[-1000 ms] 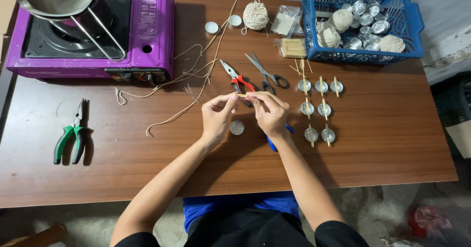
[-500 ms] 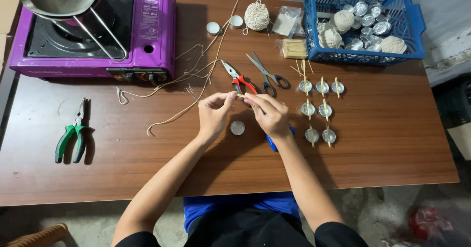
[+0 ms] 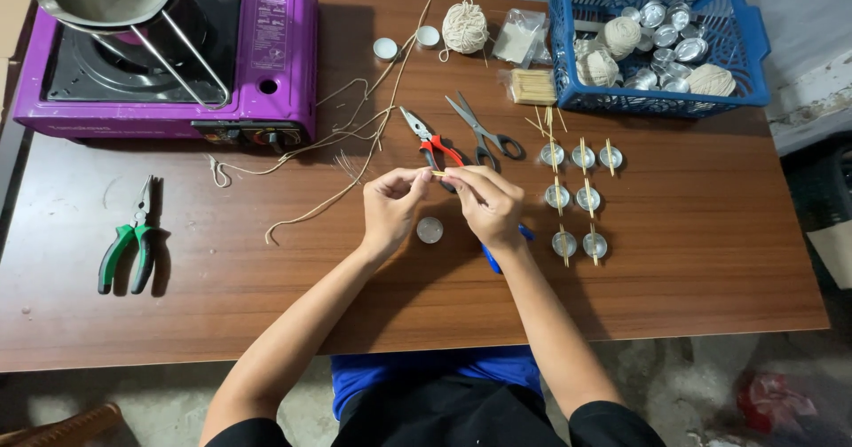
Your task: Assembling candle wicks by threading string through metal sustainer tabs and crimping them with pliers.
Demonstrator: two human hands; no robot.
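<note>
Wooden stick (image 3: pixel 438 174) pinched at both ends between our left hand (image 3: pixel 393 205) and right hand (image 3: pixel 486 204), above the small cup (image 3: pixel 429 229) at 6 o'clock; we risk snapping or dropping it.

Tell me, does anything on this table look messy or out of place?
Only the string: loose strands sprawl tangled across the table from the stove toward the hands. The cups sit in neat rows; nothing looks spilled or broken.

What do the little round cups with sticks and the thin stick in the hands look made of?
Small round cups: apparently thin shiny metal, silvery with bright glints. Thin pale stick pinched between left hand and right hand: probably wood or bamboo, matte tan.
</note>
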